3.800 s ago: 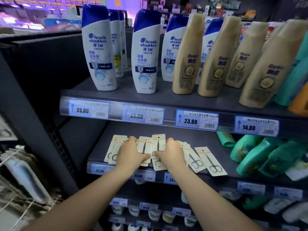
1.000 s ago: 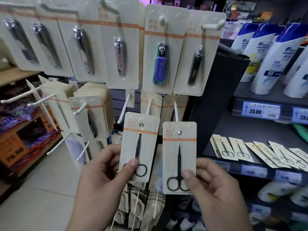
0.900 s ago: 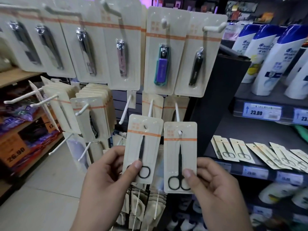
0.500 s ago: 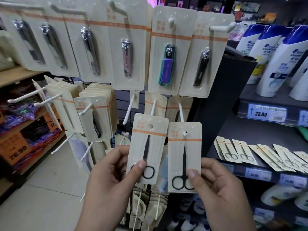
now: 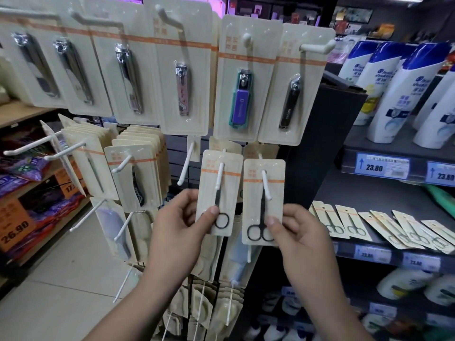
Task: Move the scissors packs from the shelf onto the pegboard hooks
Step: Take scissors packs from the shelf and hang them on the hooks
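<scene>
Pinching one scissors pack (image 5: 219, 193) in your left hand (image 5: 179, 232) and another (image 5: 263, 203) in your right hand (image 5: 299, 236), slide both fully back along their white hooks (image 5: 219, 175), squarely, before letting go.

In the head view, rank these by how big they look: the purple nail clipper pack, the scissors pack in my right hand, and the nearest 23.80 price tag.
1. Purple clipper pack, clearly largest.
2. Scissors pack in the right hand; it sits nearer the camera, so its true size may be smaller than it looks.
3. Price tag, smallest.
</scene>
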Motion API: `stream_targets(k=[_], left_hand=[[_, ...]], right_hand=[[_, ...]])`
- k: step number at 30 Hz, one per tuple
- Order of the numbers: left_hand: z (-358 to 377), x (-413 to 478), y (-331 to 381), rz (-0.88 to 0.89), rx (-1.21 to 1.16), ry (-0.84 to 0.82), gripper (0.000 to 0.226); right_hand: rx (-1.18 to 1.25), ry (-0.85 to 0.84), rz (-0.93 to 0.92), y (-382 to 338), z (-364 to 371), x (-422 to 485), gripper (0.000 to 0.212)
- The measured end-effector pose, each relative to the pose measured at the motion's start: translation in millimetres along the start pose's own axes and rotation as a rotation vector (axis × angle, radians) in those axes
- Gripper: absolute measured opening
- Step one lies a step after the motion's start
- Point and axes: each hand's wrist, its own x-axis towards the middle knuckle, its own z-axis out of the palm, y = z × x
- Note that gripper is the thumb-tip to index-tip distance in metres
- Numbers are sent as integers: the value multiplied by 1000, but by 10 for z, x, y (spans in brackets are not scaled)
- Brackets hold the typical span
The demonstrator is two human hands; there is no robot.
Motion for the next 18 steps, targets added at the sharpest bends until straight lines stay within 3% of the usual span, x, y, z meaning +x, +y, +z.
stream_targets(k=[13,16,18], left_hand=[[70,448,-200,73,193,22,11],[48,410,-185,125,376,10,25],[20,377,-201,114,521,-18,16]], right_hand=[[-164,141,-92,228,185,540,7],[-195,159,-114,265,169,527,7],[-252,176,-125,292,138,504,9]])
